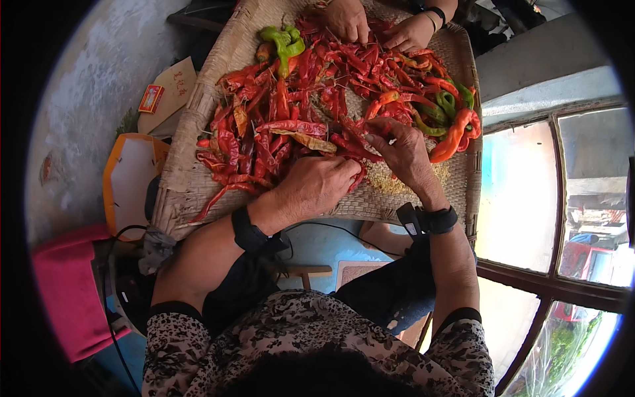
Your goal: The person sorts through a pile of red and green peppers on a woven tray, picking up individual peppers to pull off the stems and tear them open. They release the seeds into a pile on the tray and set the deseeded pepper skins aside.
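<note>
Dried red chili peppers [302, 126] lie heaped over a shallow woven tray [183, 164] in front of me. My left hand [312, 186] rests at the heap's near edge, its fingers curled around a red chili pepper [357, 179]. To its right, my right hand [408, 155] has thumb and forefinger bent close together over red chili peppers. Whether they pinch one is hidden by the clutter. Pale yellow seeds [387, 179] are scattered on the weave below my right hand.
Another person's two hands [347, 22] work at the tray's far side. Green peppers [285, 44] lie at the far left; green and orange ones [452, 136] sit at right. A matchbox [151, 98], a pink cloth [67, 293], a black cable [106, 297] and a window [553, 198] surround the tray.
</note>
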